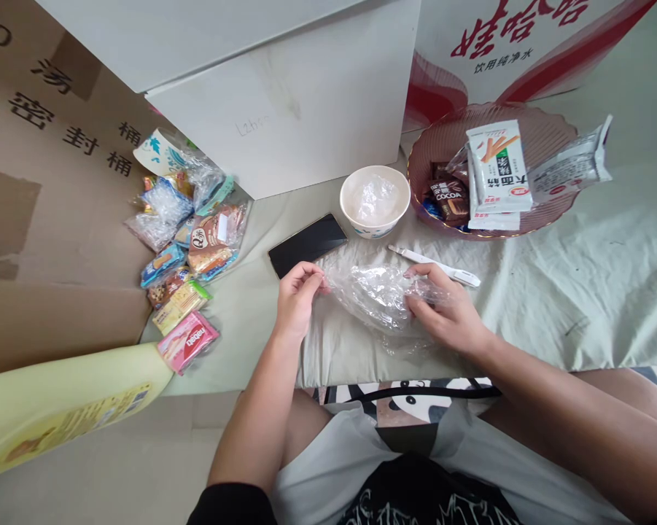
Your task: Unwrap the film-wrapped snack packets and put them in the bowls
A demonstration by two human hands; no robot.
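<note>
A crumpled clear plastic bag (369, 295) is stretched between my two hands, low over the cloth. My left hand (300, 292) pinches its left end between thumb and fingers, close to a black phone (308, 244). On the other side, my right hand (440, 306) grips the bag's right part. Behind the right hand lies a white utility knife (434, 265) with its blade end pointing left. Beyond the bag stands a paper bowl (375, 227) with crumpled clear plastic (376, 198) inside.
A pink ribbed basin (547, 131) at the back right holds snack packets (500, 168). Along the left lies a pile of wrapped snacks (183, 292) beside a cardboard box (60, 219). A yellow bottle (76, 401) juts in at lower left. White boxes (306, 95) stand behind.
</note>
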